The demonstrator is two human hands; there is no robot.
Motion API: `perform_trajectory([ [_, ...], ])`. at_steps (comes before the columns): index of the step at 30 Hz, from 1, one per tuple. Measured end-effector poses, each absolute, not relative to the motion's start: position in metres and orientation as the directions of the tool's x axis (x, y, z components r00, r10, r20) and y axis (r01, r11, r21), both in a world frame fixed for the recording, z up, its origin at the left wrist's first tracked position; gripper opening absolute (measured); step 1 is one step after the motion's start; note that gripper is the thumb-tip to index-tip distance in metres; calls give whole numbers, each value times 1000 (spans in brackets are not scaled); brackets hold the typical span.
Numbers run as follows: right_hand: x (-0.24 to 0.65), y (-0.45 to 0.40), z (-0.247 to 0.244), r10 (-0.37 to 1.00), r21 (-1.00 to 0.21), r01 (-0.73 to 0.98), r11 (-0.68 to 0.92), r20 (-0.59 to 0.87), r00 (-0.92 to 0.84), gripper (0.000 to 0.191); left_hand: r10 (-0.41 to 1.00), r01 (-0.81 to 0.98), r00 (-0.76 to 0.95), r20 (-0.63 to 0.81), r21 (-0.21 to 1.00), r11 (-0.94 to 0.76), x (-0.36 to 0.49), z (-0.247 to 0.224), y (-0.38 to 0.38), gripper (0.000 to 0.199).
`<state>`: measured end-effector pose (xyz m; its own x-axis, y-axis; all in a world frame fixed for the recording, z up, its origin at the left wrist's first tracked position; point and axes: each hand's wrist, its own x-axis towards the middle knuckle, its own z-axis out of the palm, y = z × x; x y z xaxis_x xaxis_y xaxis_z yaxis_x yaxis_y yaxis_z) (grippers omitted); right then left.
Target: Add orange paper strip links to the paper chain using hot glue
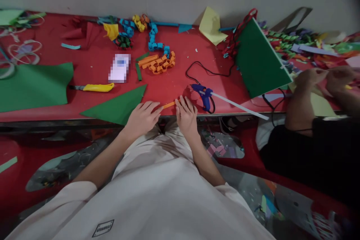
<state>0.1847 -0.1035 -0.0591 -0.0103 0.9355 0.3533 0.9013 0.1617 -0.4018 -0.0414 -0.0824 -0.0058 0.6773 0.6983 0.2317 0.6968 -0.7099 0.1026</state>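
Note:
An orange paper strip (pixel 169 104) lies at the front edge of the red table, stretched between my two hands. My left hand (pixel 144 115) has its fingers closed at the strip's left end. At the other end, my right hand (pixel 186 114) pinches the strip with fingertips near the tabletop. Just right of that hand rests a blue hot glue gun (pixel 203 93) with a long white glue stick (pixel 239 105) sticking out of its back. Beyond my hands sits an orange paper chain (pixel 161 64), with loose orange strips (pixel 148 61) beside it.
Green paper (pixel 119 105) lies by my left hand, with a yellow box cutter (pixel 98 87) behind it. A blurred phone (pixel 120 68) is farther back. A green board (pixel 258 60) stands tilted at right. A co-worker's hands (pixel 323 78) work beyond it. Blue paper chain (pixel 152 39) lies near the wall.

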Motion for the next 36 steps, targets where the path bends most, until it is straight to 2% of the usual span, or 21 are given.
perform_trajectory([
  [5, 167, -104, -50, 952, -422, 901, 102, 303, 34, 49, 792, 801, 550, 265, 103, -590, -8, -5, -95, 41],
  [9, 156, -106, -44, 963, -400, 916, 33, 258, 78, 50, 810, 809, 538, 235, 126, -574, 16, -16, -101, 50],
  [14, 162, -110, -48, 962, -372, 926, 64, 271, 42, 52, 828, 835, 487, 279, 131, -535, 4, -23, -107, 49],
  [21, 170, -110, -59, 960, -424, 902, 80, 276, 44, 52, 818, 826, 500, 285, 127, -550, -19, -15, -108, 48],
  [26, 170, -104, -56, 967, -426, 902, 73, 253, 41, 47, 852, 816, 436, 289, 273, -510, -35, -17, -107, 44],
  [30, 176, -91, -41, 972, -447, 892, 71, 232, 38, 32, 906, 827, 328, 266, 382, -412, -32, -18, -91, 33],
  [33, 182, -80, -28, 974, -490, 868, 84, 222, 31, 20, 923, 816, 299, 243, 435, -379, -20, -17, -68, 26],
  [36, 187, -75, -19, 975, -564, 821, 90, 216, 42, 12, 920, 766, 339, 197, 509, -392, -14, -14, -49, 13],
])
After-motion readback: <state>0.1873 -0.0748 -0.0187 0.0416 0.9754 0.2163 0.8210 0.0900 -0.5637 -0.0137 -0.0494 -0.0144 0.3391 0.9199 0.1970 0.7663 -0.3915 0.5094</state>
